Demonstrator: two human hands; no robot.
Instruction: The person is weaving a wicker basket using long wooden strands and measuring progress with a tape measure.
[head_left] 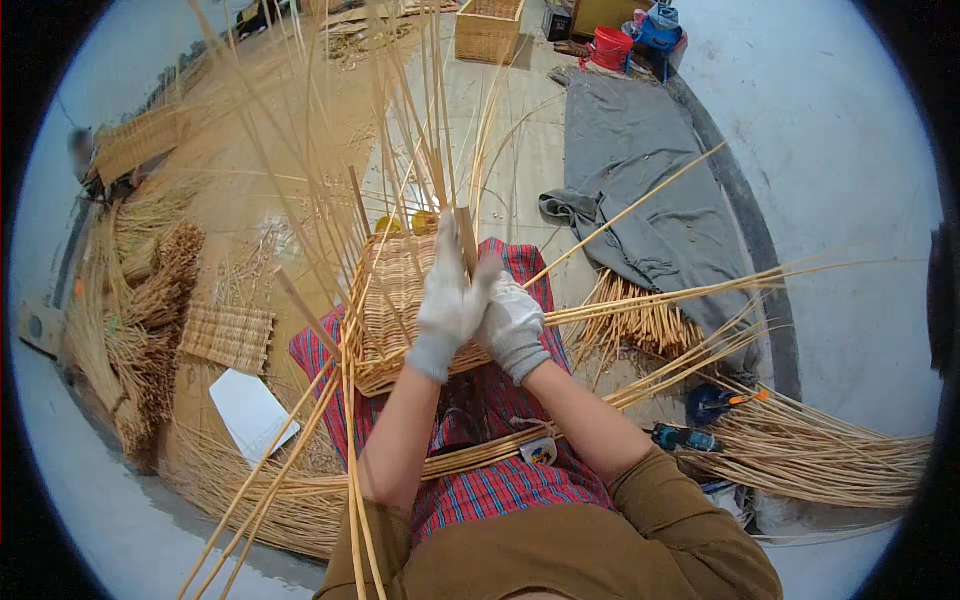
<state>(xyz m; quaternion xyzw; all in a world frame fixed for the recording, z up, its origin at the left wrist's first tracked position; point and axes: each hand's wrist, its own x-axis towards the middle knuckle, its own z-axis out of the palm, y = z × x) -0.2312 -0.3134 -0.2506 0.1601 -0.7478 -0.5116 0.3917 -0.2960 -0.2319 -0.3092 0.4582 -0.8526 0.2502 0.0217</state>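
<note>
A partly woven wicker basket (385,300) lies on the checked red cloth over my lap. Long pale rods (437,120) rise from its far side, and others fan out to the right and toward me. My left hand (450,295), in a whitish glove, is stretched along a flat wooden stake (466,238) at the basket's right side, thumb apart. Close against it, my gloved right hand (512,325) is curled, its fingertips hidden behind the left hand. Several rods (610,305) run out to the right from beside my right hand. Another wooden stake (305,312) sticks out at the basket's left corner.
Rod bundles (810,450) lie at the right, near a blue-black tool (688,438). A grey cloth (640,170) partly covers more rods. At the left are a woven panel (228,335), white sheet (250,415) and brown bundles (165,310). A finished basket (488,35) and red bucket (608,48) stand far off.
</note>
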